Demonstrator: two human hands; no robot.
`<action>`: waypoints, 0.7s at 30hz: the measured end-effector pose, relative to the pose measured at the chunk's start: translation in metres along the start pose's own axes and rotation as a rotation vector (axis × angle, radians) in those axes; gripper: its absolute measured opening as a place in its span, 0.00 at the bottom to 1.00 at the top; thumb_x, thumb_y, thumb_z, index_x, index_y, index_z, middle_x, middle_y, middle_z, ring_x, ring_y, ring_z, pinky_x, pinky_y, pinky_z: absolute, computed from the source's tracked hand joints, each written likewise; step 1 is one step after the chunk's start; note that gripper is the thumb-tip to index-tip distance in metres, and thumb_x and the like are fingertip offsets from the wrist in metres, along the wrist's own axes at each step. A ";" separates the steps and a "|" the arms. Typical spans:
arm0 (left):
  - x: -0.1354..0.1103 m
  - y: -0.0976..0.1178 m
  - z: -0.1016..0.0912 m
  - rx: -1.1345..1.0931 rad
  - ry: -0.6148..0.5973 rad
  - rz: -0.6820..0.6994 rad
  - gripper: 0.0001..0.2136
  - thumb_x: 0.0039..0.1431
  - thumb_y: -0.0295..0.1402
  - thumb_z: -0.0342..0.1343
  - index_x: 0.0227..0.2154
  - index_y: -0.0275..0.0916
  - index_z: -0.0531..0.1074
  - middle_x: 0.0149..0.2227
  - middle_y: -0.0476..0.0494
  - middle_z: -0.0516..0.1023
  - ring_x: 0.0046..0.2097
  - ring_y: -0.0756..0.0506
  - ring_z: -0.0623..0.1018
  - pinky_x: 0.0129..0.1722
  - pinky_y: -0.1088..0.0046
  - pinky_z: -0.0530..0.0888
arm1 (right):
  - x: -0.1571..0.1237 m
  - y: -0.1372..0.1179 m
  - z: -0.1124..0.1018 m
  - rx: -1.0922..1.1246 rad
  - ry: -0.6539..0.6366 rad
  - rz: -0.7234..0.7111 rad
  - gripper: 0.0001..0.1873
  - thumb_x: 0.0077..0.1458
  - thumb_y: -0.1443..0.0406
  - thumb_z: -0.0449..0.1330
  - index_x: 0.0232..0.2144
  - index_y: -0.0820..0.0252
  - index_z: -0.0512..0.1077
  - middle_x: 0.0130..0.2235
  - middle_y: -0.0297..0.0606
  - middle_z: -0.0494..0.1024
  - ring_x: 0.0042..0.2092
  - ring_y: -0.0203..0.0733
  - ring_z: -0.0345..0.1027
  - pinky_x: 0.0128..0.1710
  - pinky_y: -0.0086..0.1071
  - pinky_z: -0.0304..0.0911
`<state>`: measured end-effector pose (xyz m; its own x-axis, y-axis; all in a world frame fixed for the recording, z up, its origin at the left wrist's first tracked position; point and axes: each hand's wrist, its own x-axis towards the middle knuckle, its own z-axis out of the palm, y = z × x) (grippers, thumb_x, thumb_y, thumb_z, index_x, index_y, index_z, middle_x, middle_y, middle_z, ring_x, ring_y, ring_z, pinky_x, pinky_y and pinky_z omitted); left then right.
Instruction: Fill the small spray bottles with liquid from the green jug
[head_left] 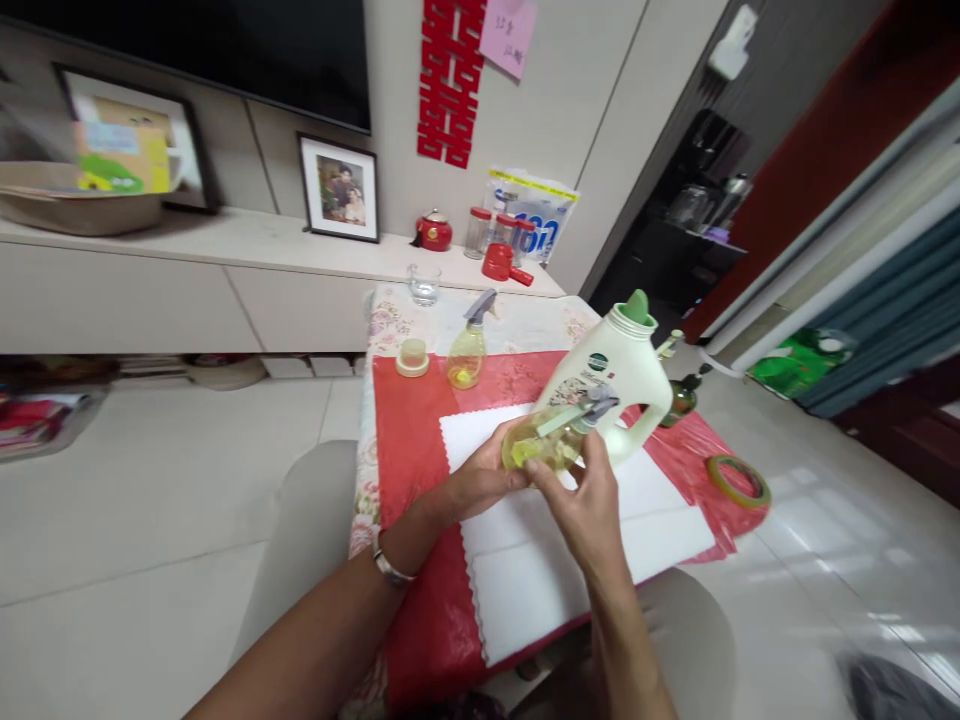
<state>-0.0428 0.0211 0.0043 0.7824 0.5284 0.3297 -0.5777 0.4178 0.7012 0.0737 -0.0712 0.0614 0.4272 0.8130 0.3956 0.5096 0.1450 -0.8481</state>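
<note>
Two hands share one clear spray bottle [551,437], held tilted nearly on its side above the counter [388,318], its grey trigger head toward the right. The left hand [484,470] curls its fingers around the base, probably to bear the weight. The right hand [585,495] presses its thumb against the bottle's side, with its fingers bent up near the neck, likely to steady that end; their exact grip behind the bottle is hidden, so I cannot tell it. Yellowish liquid or a label shows inside or on the wall; which, I cannot say.

Just behind stands a white jug [581,360], upright with its green spout [637,306] bare. A pale cap [412,358], perhaps the jug's, sits left of a second spray bottle [468,352], which stands upright out of the hands' way. A white mat [525,580] lies over a red sheet [416,450], presumably to catch drips and shield the floral cloth [366,500]. A tape roll [739,481] rests at the right edge.
</note>
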 end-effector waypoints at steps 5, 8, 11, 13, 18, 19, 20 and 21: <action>-0.001 -0.005 -0.005 0.069 -0.040 -0.065 0.43 0.47 0.38 0.74 0.65 0.46 0.61 0.67 0.35 0.64 0.70 0.30 0.62 0.67 0.51 0.60 | -0.009 -0.003 -0.004 -0.134 0.070 0.003 0.30 0.50 0.55 0.69 0.52 0.57 0.67 0.49 0.44 0.74 0.52 0.52 0.69 0.53 0.50 0.69; -0.004 -0.005 -0.009 0.072 -0.078 -0.136 0.45 0.47 0.40 0.74 0.66 0.48 0.59 0.69 0.36 0.60 0.69 0.30 0.62 0.66 0.52 0.62 | -0.018 -0.006 -0.020 -0.132 0.059 0.000 0.30 0.51 0.55 0.68 0.53 0.57 0.67 0.50 0.43 0.75 0.51 0.49 0.72 0.52 0.45 0.71; -0.005 -0.005 -0.015 0.100 -0.027 -0.200 0.39 0.51 0.39 0.71 0.65 0.51 0.61 0.67 0.35 0.61 0.61 0.33 0.72 0.57 0.55 0.70 | -0.025 -0.006 -0.051 -0.122 0.063 0.012 0.28 0.53 0.54 0.67 0.53 0.56 0.66 0.50 0.42 0.76 0.49 0.46 0.74 0.49 0.40 0.74; -0.005 -0.005 -0.018 0.130 0.018 -0.225 0.33 0.54 0.38 0.69 0.63 0.49 0.65 0.64 0.34 0.64 0.56 0.35 0.76 0.52 0.57 0.72 | -0.025 -0.002 -0.079 -0.138 0.098 0.038 0.28 0.54 0.52 0.67 0.53 0.56 0.67 0.51 0.43 0.76 0.49 0.45 0.74 0.47 0.38 0.74; -0.004 -0.003 -0.016 0.170 0.048 -0.271 0.28 0.54 0.39 0.69 0.58 0.44 0.71 0.58 0.34 0.70 0.52 0.38 0.76 0.50 0.60 0.71 | 0.004 0.036 -0.155 -0.277 0.287 0.140 0.31 0.47 0.48 0.70 0.46 0.60 0.69 0.48 0.44 0.76 0.45 0.46 0.74 0.44 0.39 0.72; -0.004 -0.002 -0.015 0.176 0.049 -0.282 0.28 0.54 0.39 0.69 0.57 0.43 0.72 0.58 0.34 0.71 0.52 0.38 0.76 0.50 0.60 0.71 | 0.013 0.047 -0.168 -0.313 0.317 0.157 0.31 0.45 0.48 0.71 0.45 0.60 0.69 0.45 0.42 0.77 0.44 0.45 0.73 0.45 0.39 0.71; -0.004 -0.001 -0.015 0.182 0.049 -0.290 0.28 0.54 0.40 0.69 0.57 0.43 0.72 0.57 0.34 0.71 0.52 0.38 0.76 0.50 0.60 0.71 | 0.022 0.059 -0.180 -0.343 0.339 0.176 0.31 0.44 0.49 0.72 0.44 0.60 0.69 0.44 0.41 0.77 0.43 0.45 0.73 0.45 0.38 0.71; -0.004 -0.001 -0.015 0.190 0.049 -0.297 0.28 0.54 0.40 0.69 0.57 0.43 0.72 0.57 0.34 0.71 0.52 0.38 0.76 0.51 0.60 0.71 | 0.031 0.070 -0.190 -0.365 0.348 0.196 0.31 0.43 0.50 0.73 0.43 0.60 0.69 0.43 0.40 0.77 0.42 0.44 0.73 0.44 0.38 0.70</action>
<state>-0.0486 0.0295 -0.0069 0.8950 0.4413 0.0657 -0.2691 0.4164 0.8685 0.2644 -0.1426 0.0807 0.7310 0.5614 0.3879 0.5951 -0.2462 -0.7650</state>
